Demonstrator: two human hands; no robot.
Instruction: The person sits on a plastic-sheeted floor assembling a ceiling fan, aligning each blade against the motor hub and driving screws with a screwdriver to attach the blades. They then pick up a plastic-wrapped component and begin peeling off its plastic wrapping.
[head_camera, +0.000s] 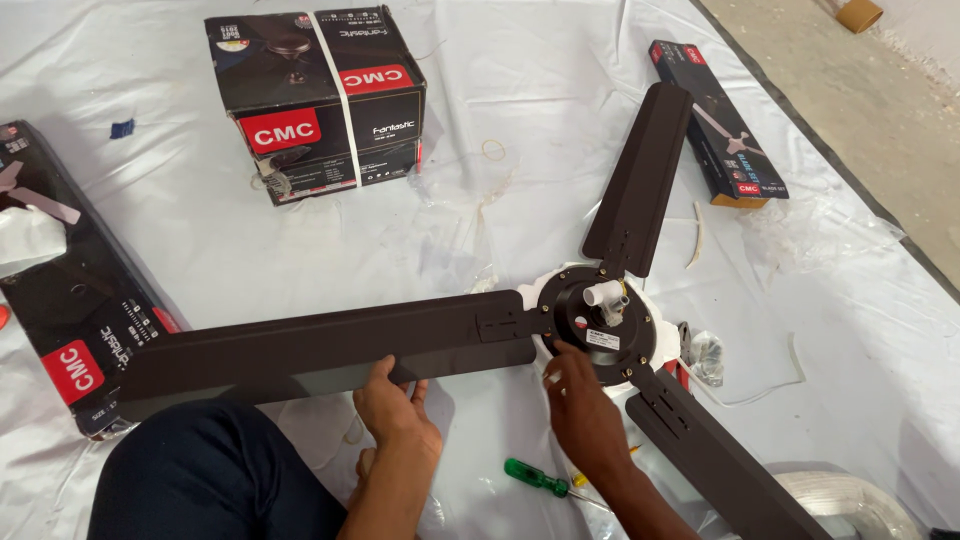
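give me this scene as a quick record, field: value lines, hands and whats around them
setting: white plastic sheet spread on the floor
main thing: dark brown ceiling fan lying flat, three blades attached
left hand: grips the near edge of the long left blade
right hand: fingers at the motor hub's near rim
tool: green-handled screwdriver on the sheet between the forearms
boxes: square black carton at top, long black box at right, another long box at left
other: bagged small parts right of the hub

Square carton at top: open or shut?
Shut. The square carton has its flaps down flat and a white strap running over the top and front.
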